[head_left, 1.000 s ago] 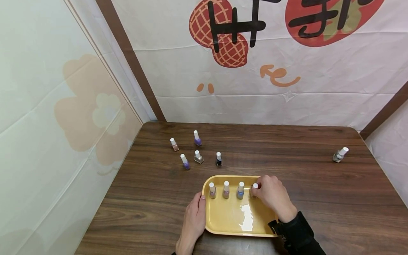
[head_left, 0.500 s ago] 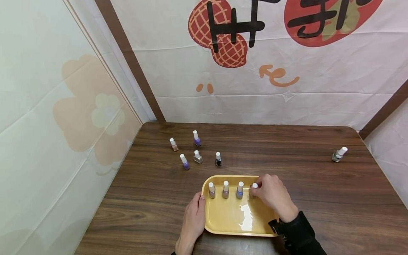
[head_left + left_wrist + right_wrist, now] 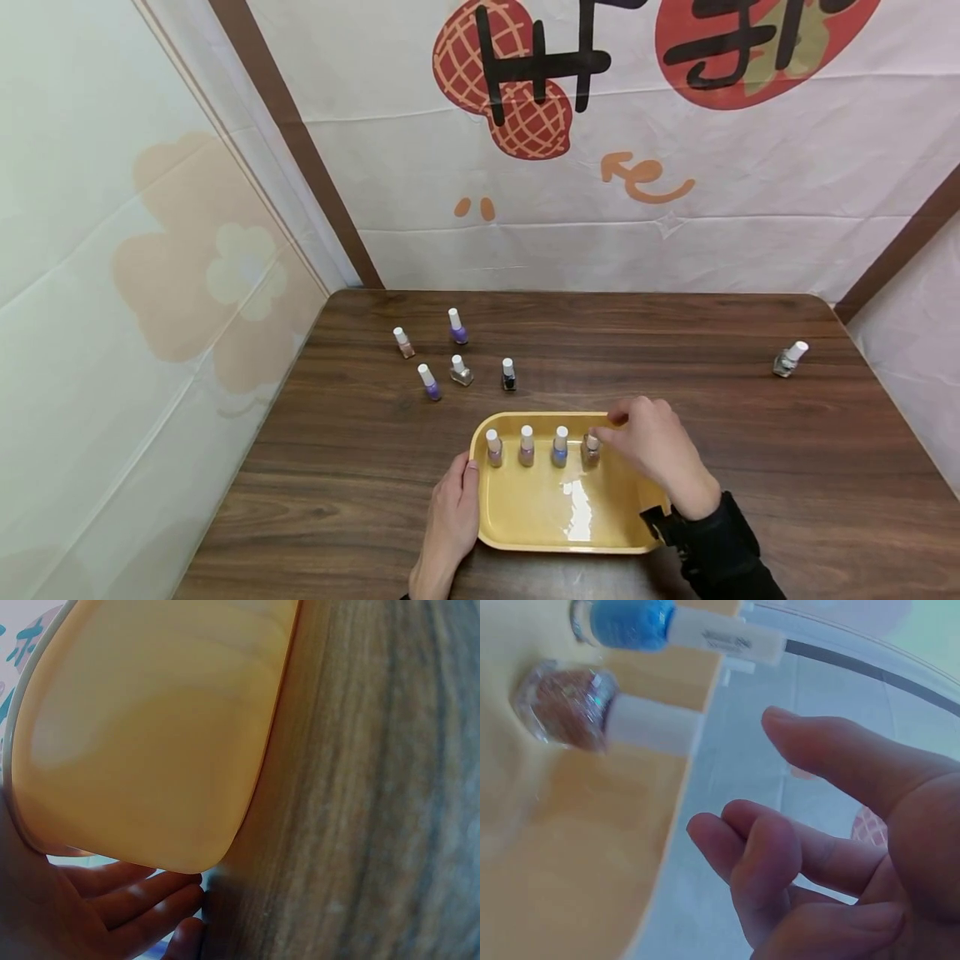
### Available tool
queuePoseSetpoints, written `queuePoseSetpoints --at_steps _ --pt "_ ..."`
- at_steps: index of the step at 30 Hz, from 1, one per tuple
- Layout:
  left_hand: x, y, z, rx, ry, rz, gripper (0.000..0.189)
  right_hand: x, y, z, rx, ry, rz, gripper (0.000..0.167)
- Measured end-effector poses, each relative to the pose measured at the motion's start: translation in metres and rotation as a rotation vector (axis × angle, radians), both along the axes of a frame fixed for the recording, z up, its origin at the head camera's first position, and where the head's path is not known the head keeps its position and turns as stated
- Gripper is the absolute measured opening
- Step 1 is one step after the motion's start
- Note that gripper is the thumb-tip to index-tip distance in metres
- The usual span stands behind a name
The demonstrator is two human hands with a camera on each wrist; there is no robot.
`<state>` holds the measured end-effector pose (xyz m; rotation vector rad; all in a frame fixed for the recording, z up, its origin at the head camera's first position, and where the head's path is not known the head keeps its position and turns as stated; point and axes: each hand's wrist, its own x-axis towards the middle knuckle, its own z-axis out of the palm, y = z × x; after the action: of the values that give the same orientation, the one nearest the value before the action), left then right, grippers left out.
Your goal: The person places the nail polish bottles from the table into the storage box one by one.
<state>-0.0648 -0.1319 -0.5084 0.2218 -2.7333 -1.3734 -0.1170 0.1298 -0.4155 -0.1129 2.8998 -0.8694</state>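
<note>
The wooden table point(image 3: 322, 500) bears the yellow tray point(image 3: 536, 521); my left hand point(image 3: 452, 510) grips its left edge, where a tug could rock everything inside; my right hand point(image 3: 663, 450) holds nothing, thumb and fingers parted; the brown glitter bottle point(image 3: 590, 455) stands inside the tray, and a snagged fingertip could tip it into the blue bottle point(image 3: 560, 455).

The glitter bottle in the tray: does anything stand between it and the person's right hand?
Nothing visible: the right wrist view shows just an open gap between the right hand and the glitter bottle. The blue bottle stands beside it, not between.
</note>
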Motion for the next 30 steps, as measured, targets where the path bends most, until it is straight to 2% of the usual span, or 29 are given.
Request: queuePoseSetpoints --at_steps 5,9,13,20,24,30 --pt "0.0 0.001 0.001 0.0 -0.014 0.002 0.035 -0.002 0.016 0.008 -0.035 0.018 -0.029 0.028" --pt "0.0 0.0 0.0 -0.001 -0.008 0.002 0.036 -0.008 0.034 0.009 -0.073 0.079 -0.068 0.024" --pt "0.0 0.0 -0.001 -0.002 -0.012 0.005 0.036 -0.016 0.057 0.003 -0.091 0.169 -0.132 0.026" --pt "-0.001 -0.001 -0.001 -0.006 -0.021 0.005 0.036 -0.026 0.094 -0.014 -0.093 0.317 -0.292 0.032" --pt "-0.001 -0.001 -0.002 -0.009 -0.014 0.005 0.036 -0.03 0.111 -0.024 -0.114 0.324 -0.392 0.033" --pt "-0.001 0.0 -0.001 -0.013 -0.016 -0.001 0.037 -0.039 0.138 -0.038 -0.149 0.261 -0.574 0.036"
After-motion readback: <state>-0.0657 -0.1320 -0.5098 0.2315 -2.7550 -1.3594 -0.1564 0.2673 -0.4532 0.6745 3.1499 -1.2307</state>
